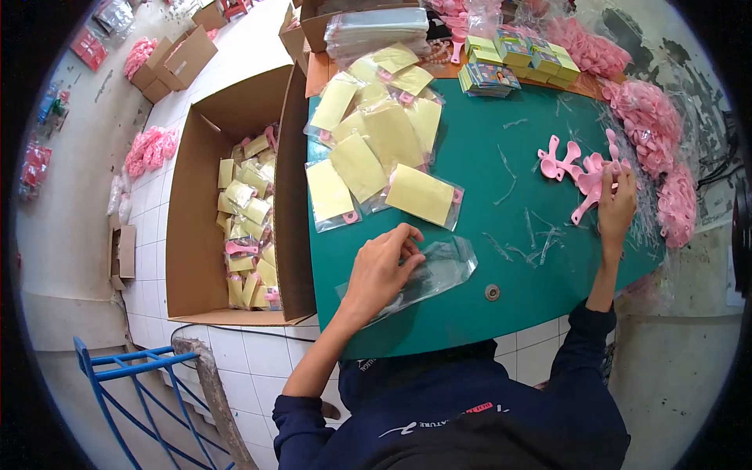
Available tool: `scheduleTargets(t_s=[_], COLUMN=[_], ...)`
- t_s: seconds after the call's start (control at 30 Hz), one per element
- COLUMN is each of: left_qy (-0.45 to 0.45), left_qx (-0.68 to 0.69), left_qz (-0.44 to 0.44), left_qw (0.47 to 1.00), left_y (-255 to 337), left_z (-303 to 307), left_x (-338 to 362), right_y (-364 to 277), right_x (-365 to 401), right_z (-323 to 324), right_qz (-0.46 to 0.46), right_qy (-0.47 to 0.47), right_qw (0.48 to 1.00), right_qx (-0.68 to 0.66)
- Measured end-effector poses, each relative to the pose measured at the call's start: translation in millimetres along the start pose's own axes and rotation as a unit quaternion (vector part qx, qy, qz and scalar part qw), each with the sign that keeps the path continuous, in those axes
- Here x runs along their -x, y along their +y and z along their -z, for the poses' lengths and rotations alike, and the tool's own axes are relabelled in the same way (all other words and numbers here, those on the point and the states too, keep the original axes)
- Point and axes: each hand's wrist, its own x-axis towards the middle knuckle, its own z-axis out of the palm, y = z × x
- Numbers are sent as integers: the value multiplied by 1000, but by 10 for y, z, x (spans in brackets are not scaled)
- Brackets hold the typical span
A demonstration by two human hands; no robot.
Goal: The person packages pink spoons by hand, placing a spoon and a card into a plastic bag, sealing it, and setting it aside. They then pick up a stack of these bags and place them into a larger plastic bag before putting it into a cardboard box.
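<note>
My left hand [385,268] is closed, thumb and fingers together on a clear plastic bag [448,263] lying flat near the front of the green table [439,325]. At the table's right side, my right hand [619,205] reaches into a small group of pink plastic scoops [558,158]. Its fingers close around a pink scoop [583,210], partly hidden by the hand. Beyond my left hand lies a heap of filled clear packets with pale yellow cards [356,166], some showing pink plastic pieces.
A big cardboard box [188,235] of similar packets stands left of the table. Bagged pink scoops [674,204] line the right edge. Stacked small printed cards [489,80] and a pile of clear bags [376,31] sit at the back. A blue metal frame [145,360] is at lower left.
</note>
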Motion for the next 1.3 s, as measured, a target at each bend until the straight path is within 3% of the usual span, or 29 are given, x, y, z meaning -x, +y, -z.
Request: scheduleTargets(t_s=[0.03,0.13,0.23,0.3,0.4,0.47,0.57,0.67,0.73,0.8,0.97,1.07,1.17,1.3], left_qy=[8,-22,-1,22,28,16,17,60,68,9,-102,-157,-167,-131], left_qx=[0,-48,-38,-26,15,53,63,-9,-43,-12,153,209,400,438], left_qz=[9,27,4,-25,-57,-55,-42,-59,-59,0,94,40,80,101], left_qw=[1000,998,999,999,998,997,997,996,995,1000,978,964,898,884], left_y=[12,69,73,141,248,264,212,117,90,107,70,-44,-23,40], left_z=[7,70,86,130,168,167,140,119,99,136,174,181,235,315], left_x=[12,50,89,102,117,121,118,95,124,132,63,65,118,185], right_y=[-21,-252,-265,-439,-918,-1238,-1380,-1428,-1492,-1387,-1216,-1275,-1280,-1267], right_x=[17,14,-44,-2,223,331,375,264,229,227,408,628,774,794], right_z=[23,179,197,160,-4,-111,-451,-503,-337,-259,1,113,85,92], right_qz=[82,56,52,5,-8,97,242,211,145,98,-48,-55,29,-25], right_qy=[41,-27,35,-56,-220,-302,-234,-110,-97,-78,-267,-352,-300,-296], right_qw=[995,998,997,984,893,860,893,924,931,934,826,833,905,894], right_qx=[44,-1,50,-170,-392,-400,-298,-298,-322,-334,-494,-423,-300,-336])
